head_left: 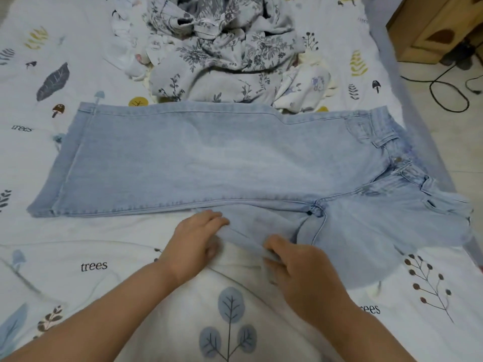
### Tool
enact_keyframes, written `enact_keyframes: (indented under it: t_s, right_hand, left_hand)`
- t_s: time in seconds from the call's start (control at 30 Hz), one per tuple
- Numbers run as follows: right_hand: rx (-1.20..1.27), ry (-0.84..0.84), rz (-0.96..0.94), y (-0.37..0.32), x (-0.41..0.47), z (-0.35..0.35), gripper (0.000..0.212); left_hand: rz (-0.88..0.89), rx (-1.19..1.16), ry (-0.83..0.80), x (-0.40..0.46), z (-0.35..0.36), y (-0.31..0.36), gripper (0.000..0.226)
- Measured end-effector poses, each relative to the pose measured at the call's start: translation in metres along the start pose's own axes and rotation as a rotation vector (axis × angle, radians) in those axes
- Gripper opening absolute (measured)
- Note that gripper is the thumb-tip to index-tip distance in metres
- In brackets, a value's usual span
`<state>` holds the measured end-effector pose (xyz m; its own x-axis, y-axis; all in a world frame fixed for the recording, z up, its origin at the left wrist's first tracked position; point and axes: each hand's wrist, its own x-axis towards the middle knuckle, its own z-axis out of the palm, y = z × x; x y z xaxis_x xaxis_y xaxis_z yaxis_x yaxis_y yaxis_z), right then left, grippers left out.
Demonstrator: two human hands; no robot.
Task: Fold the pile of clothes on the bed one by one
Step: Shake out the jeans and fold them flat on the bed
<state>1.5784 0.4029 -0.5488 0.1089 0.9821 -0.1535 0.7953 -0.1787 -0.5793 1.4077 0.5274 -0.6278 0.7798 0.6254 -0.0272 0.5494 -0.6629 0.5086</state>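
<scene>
Denim jeans (pixel 198 155) span the bed (pixel 78 257); hands (pixel 194 240) pinch near edge.

Bare sheet (pixel 78 244) left of the hands lies open; jeans (pixel 196 158) span the middle, clothes pile (pixel 224 48) blocks just beyond

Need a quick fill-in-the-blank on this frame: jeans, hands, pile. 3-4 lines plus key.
1. The light blue denim jeans lie flat with the waistband toward the ____ side of the picture.
2. Both the left hand and the right hand touch the ____ jeans leg, the bunched one.
3. The grey floral garment sits in the unfolded pile ____ the jeans.
4. The bedsheet is printed with the word ____.

Missing words: right; nearer; beyond; trees
</scene>
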Motion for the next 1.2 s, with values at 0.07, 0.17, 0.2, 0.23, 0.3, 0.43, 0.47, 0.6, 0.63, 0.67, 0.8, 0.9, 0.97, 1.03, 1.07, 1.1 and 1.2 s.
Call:
enact_keyframes:
  t_s: [0.07,0.17,0.2,0.23,0.3,0.43,0.47,0.6,0.63,0.67,0.8,0.9,0.97,1.03,1.07,1.1,1.2]
  right_hand:
    - [0.111,0.11,-0.049,-0.008,-0.001,-0.026,0.02]
    - [0.212,0.175,-0.074,-0.017,-0.002,-0.058,0.015]
    - [0.22,0.199,-0.077,-0.017,-0.002,-0.067,0.013]
    - [0.231,0.223,-0.069,-0.018,-0.003,-0.076,0.012]
    - [0.273,0.279,-0.034,-0.02,-0.004,-0.092,0.007]
    - [0.404,0.331,0.036,-0.015,0.002,-0.113,0.021]
    - [0.413,0.329,0.067,-0.013,0.006,-0.113,0.024]
    - [0.261,0.31,0.138,-0.006,0.041,-0.093,0.029]
    - [0.212,0.311,0.156,-0.003,0.051,-0.083,0.03]
    - [0.154,0.309,0.178,0.0,0.062,-0.071,0.029]
    - [-0.173,0.226,0.289,0.013,0.096,-0.021,0.013]
    - [-0.404,0.143,0.307,0.021,0.106,0.005,0.03]
    - [-0.471,0.091,0.322,0.024,0.108,0.018,0.038]
    - [-0.519,0.023,0.33,0.023,0.105,0.027,0.044]
    - [-0.522,-0.008,0.333,0.022,0.104,0.031,0.047]
    - [-0.489,-0.031,0.336,0.021,0.102,0.034,0.05]
    - [-0.371,-0.105,0.368,0.016,0.097,0.039,0.051]
  left_hand:
    - [-0.067,-0.036,0.086,0.015,-0.013,-0.001,0.032]
    - [-0.163,-0.091,0.131,0.027,-0.036,-0.001,0.011]
    - [-0.172,-0.11,0.115,0.027,-0.045,0.001,0.011]
    - [-0.166,-0.125,0.09,0.025,-0.055,0.003,0.016]
    - [-0.164,-0.141,0.026,0.017,-0.081,0.011,0.027]
    - [-0.108,-0.189,-0.031,-0.002,-0.148,0.022,0.036]
    - [-0.094,-0.189,-0.044,-0.004,-0.161,0.021,0.04]
    - [-0.157,-0.043,-0.082,0.006,-0.171,-0.001,0.028]
    - [-0.2,0.024,-0.087,0.009,-0.162,-0.012,0.02]
    - [-0.256,0.102,-0.087,0.011,-0.15,-0.023,0.016]
    - [-0.482,0.278,-0.169,-0.005,-0.097,-0.069,0.035]
    - [-0.607,0.312,-0.248,-0.032,-0.063,-0.089,0.039]
    - [-0.674,0.291,-0.28,-0.05,-0.044,-0.093,0.049]
    - [-0.697,0.311,-0.26,-0.064,-0.029,-0.092,0.065]
    - [-0.687,0.321,-0.21,-0.069,-0.025,-0.092,0.07]
    - [-0.664,0.317,-0.165,-0.075,-0.02,-0.092,0.07]
    - [-0.557,0.328,-0.135,-0.083,-0.013,-0.095,0.057]
